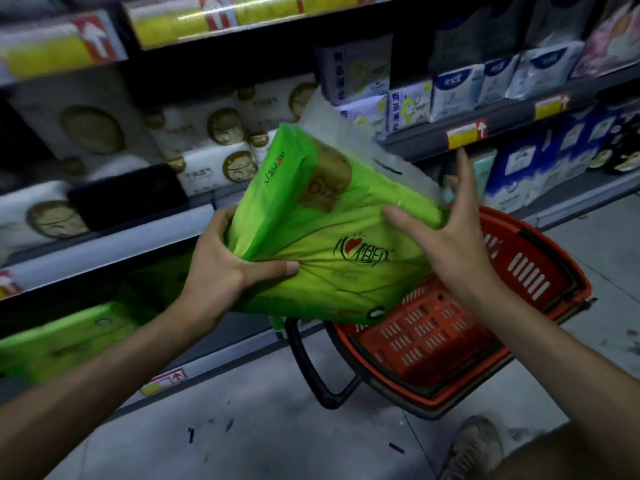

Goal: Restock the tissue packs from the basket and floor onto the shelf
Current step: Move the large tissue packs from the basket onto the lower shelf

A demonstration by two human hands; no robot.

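Observation:
A large green tissue pack (332,230) with a clear plastic top flap is held tilted in mid-air in front of the shelf (114,244). My left hand (221,268) grips its lower left corner, thumb across the front. My right hand (446,233) has straight, spread fingers, with the thumb touching the pack's right side. A red shopping basket (540,271) with a black handle sits on the floor below and to the right of the pack; its inside looks bare. More green packs (69,337) lie on the bottom shelf at the left.
White tissue packs with gold emblems (214,147) fill the middle shelf behind the green pack. Blue and white packets (453,91) line the right-hand shelves. My shoe (474,445) stands on the grey floor at lower right, near the basket.

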